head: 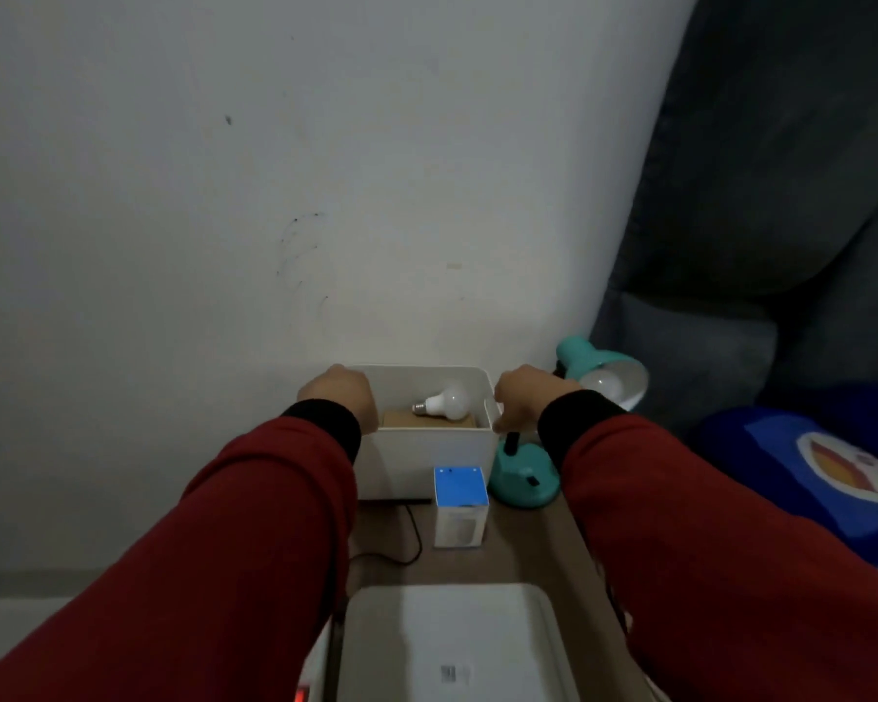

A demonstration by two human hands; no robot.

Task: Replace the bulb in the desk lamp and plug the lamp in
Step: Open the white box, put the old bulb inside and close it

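Note:
A white storage box (427, 448) stands against the wall with a loose white bulb (444, 401) lying inside on a brown cardboard piece. My left hand (343, 397) grips the box's left rim and my right hand (525, 397) grips its right rim. Right of the box stands a teal desk lamp (523, 473) with a black neck; its shade (604, 372) tilts right and holds another bulb. A blue-topped bulb carton (460, 506) stands in front of the box. A black cord (406, 544) runs across the wooden surface.
A white lid or tray (452, 646) lies close to me at the bottom. A dark grey cushion and a blue printed fabric (807, 463) fill the right side. The pale wall rises directly behind the box.

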